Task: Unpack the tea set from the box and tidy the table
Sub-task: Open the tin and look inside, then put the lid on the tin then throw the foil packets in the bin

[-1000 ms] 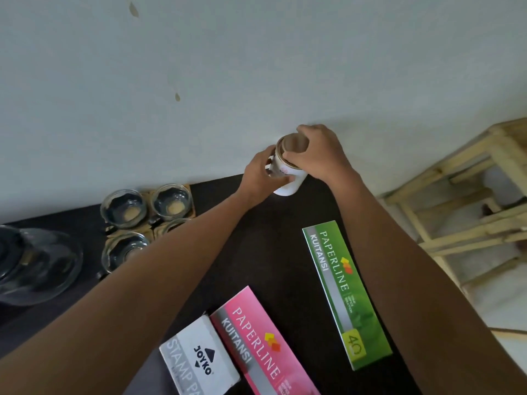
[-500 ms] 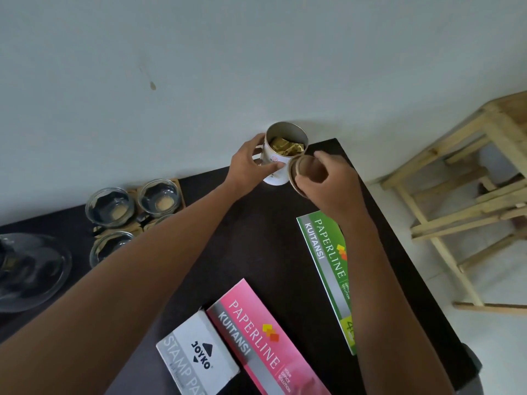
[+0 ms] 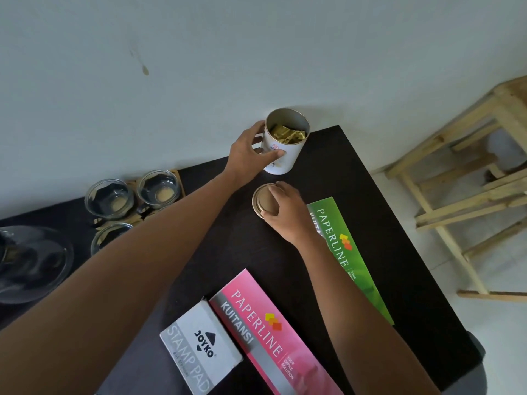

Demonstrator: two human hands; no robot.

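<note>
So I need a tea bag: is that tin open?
Open: the tin shows gold packets inside, its lid on the table.

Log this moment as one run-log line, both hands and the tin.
left hand: gripping open tin | right hand: on lid, on table | tin: upright, gold packets inside
</note>
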